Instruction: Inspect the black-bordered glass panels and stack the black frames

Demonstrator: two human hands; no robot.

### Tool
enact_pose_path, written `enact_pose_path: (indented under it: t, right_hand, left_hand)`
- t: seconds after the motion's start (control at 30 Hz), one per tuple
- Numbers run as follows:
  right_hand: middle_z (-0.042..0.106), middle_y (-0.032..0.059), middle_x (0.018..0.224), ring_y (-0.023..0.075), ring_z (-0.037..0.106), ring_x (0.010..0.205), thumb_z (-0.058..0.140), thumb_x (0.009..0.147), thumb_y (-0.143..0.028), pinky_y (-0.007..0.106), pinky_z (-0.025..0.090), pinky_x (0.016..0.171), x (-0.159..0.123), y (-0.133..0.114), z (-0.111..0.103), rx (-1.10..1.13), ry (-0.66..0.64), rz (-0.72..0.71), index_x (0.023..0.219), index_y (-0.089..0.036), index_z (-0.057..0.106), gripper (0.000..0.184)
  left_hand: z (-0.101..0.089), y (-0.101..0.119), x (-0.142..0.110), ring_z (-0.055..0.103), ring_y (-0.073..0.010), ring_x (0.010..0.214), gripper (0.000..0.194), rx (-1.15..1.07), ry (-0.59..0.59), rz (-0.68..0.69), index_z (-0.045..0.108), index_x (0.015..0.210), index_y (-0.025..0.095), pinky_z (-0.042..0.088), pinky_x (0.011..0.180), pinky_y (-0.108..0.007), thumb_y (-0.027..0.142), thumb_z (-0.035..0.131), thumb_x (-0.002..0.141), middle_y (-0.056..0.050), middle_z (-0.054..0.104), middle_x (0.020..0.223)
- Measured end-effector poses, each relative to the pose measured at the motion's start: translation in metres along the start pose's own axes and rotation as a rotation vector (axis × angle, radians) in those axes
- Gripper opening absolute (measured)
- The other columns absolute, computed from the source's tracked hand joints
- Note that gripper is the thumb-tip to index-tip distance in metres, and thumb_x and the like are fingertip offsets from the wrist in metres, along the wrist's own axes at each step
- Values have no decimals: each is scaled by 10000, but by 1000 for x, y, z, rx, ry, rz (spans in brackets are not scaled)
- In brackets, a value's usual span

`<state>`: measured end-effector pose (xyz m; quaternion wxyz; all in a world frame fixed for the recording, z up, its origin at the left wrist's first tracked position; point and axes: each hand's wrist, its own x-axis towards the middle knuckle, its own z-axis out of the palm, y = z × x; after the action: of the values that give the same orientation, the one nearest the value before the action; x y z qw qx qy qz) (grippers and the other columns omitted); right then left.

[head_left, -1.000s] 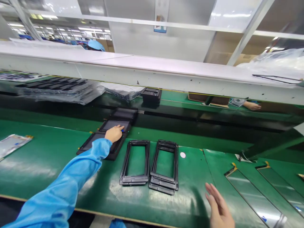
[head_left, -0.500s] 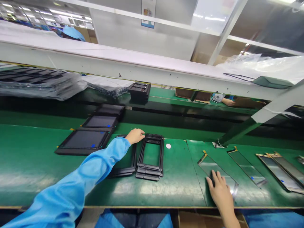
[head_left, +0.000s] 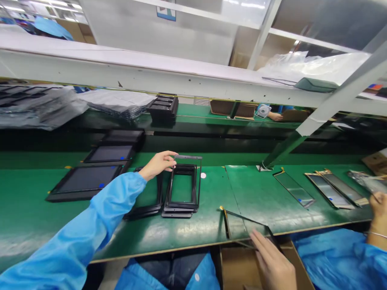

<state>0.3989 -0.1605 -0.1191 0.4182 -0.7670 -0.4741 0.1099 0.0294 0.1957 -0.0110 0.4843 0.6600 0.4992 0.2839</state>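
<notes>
My left hand (head_left: 159, 164) pinches the upper left corner of a thin black rectangular frame (head_left: 200, 177). The frame is tilted up over a stack of similar black frames (head_left: 178, 214); whether its lower edge still touches them I cannot tell. Left of that, partly behind my sleeve, lies a second frame stack (head_left: 143, 211). My right hand (head_left: 273, 262), somewhat blurred, grips a clear glass panel (head_left: 244, 228) with a dark border and a gold flex tail. The panel is tilted above the bench's front edge, and my fingers hide its lower part.
Dark screens in black trays (head_left: 90, 179) lie on the left of the green bench (head_left: 211, 229). Another glass panel (head_left: 294, 188) and display panels (head_left: 329, 191) lie right. A co-worker's hand (head_left: 379, 205) touches a plastic-wrapped item (head_left: 361, 181). A slanted post (head_left: 284, 151) rises behind; an open carton (head_left: 242, 266) stands below.
My left hand has raised the top frame from its stack. My right hand has lifted the glass panel off the bench and drawn it nearer. A co-worker's hand has come in at right.
</notes>
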Motion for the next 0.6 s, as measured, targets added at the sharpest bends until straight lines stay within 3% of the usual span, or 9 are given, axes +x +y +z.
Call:
enact_pose_path:
  t: [0.1,0.17,0.23,0.33,0.47,0.6]
  right_hand:
    - [832,78,947,417,806,818,806,696,-528,611,661,810,7,-46,-12,129,243,70,956,-518,839,262]
    - [785,87,843,373,757,658,864,674,-516,566,664,620,8,-77,-6,354,287,179,1087,-406,828,429]
    - [739,56,817,282,697,546,899,708,-471,432,609,445,7,-103,8,599,135,286,1261,-321,775,586]
    - [693,12,851,184,653,514,896,776,-402,293,536,388,5,-130,35,822,-71,332,1380,-304,718,638]
    - [675,-9,871,147,643,532,926,747,-360,247,528,417,1,-140,56,909,-128,378,1326,-321,766,602]
    - [678,-5,868,153,647,518,967,690,-344,248,522,397,0,-139,59,914,-207,418,1306,-316,784,643]
  left_hand:
    - [10,21,-41,757,-180,834,547,-145,-3,72,677,1396,205,664,748,-309,338,752,871,-17,707,924]
    - [22,32,-71,744,-163,798,541,-213,-20,91,706,1388,230,657,711,-288,342,749,860,-14,706,950]
    - [36,38,-98,727,-159,763,516,-293,-38,86,746,1356,240,643,650,-268,321,771,847,-17,709,940]
    - [53,40,-129,705,-162,730,459,-369,-21,84,800,1289,229,630,615,-256,295,814,836,-34,732,903]
    - [61,34,-149,701,-176,756,416,-351,68,126,818,1271,234,630,647,-260,286,817,859,-52,757,907]
    - [60,33,-155,700,-174,769,358,-310,114,183,849,1214,266,617,646,-241,242,803,860,-46,737,905]
